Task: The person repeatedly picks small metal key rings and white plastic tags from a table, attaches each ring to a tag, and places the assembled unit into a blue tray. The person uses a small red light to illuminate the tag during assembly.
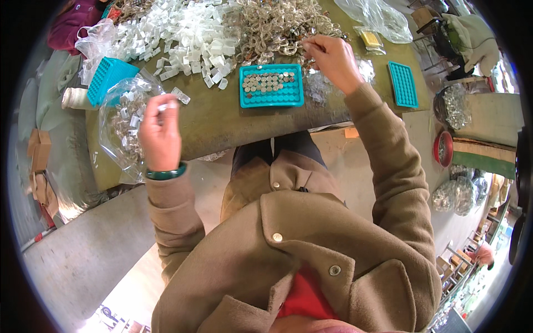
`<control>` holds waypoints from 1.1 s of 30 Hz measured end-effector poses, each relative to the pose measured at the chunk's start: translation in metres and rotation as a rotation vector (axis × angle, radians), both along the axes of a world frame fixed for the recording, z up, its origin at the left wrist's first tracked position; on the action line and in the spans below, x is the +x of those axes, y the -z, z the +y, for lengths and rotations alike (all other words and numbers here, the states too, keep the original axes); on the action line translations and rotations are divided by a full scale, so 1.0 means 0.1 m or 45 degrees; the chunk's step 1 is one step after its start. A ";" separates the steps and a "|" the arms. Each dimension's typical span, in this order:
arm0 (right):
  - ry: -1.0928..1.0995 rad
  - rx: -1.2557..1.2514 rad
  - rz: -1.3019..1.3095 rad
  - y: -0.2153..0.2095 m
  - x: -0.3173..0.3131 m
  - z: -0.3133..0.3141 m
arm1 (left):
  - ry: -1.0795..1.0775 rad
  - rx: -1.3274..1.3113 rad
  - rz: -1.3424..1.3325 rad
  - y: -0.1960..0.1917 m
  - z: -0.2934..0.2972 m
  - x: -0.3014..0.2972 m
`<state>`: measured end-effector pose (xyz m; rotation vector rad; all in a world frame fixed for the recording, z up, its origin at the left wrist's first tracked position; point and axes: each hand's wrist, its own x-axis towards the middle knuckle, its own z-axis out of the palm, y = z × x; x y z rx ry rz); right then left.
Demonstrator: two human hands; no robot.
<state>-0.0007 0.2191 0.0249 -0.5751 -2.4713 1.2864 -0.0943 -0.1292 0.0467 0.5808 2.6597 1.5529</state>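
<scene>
- Left hand [160,133], wearing a dark green bangle [166,172]: fingers curled inward, thumb and fingers closed about a small pale piece [162,107], whose exact kind is blurred. It lies above the near-left part of the table, beside the clear plastic bag.
- Right hand [335,62]: bent at the wrist, thumb and forefinger brought near each other at the right-hand edge of the heap of clear, ring-like plastic pieces [277,25]; whether anything is pinched there cannot be told.
- Yellow-filled packet [371,40]: beyond the right hand; any marking is too small to read.
- Turquoise compartment tray [270,102]: flat on the olive table [214,125], between the hands and close to the near edge; round silvery discs occupy chiefly its upper and middle rows.
- Second turquoise tray [403,84]: at the table's right end.
- Turquoise tray stack [108,80]: tilted, at the table's left side.
- Clear plastic bag [125,158]: open, holding translucent white pieces mixed with clear beige ones.
- Heap of translucent white plastic pieces [194,44]: loose on the table, left of the ring-like pieces.
- Red basin [436,149]: at right, below table level, with clear pieces inside.
</scene>
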 end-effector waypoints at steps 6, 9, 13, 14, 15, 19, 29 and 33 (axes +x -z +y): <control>0.080 0.577 -0.331 0.29 -0.54 0.10 | -0.337 -0.480 0.743 0.10 -0.34 -0.38; 0.143 0.405 -0.344 0.39 -0.60 0.15 | -0.189 -0.012 0.421 0.19 -0.11 -0.11; 0.127 -0.051 -0.210 0.36 -0.48 0.27 | 0.135 0.614 -0.464 0.20 0.34 0.34; 0.130 -0.199 -0.175 0.34 -0.42 0.27 | 0.257 0.762 -0.689 0.18 0.43 0.42; 0.126 -0.381 -0.086 0.30 -0.37 0.27 | 0.256 0.682 -0.843 0.17 0.52 0.47; 0.028 0.196 0.092 0.07 -0.28 0.14 | 0.339 0.655 -1.005 0.15 0.85 0.54; -0.547 0.514 0.347 -0.24 0.27 -0.93 | 0.113 0.948 -1.024 0.23 1.04 0.64; -0.436 0.288 0.211 -0.27 0.41 -1.01 | 0.180 1.143 -1.250 0.22 0.94 0.70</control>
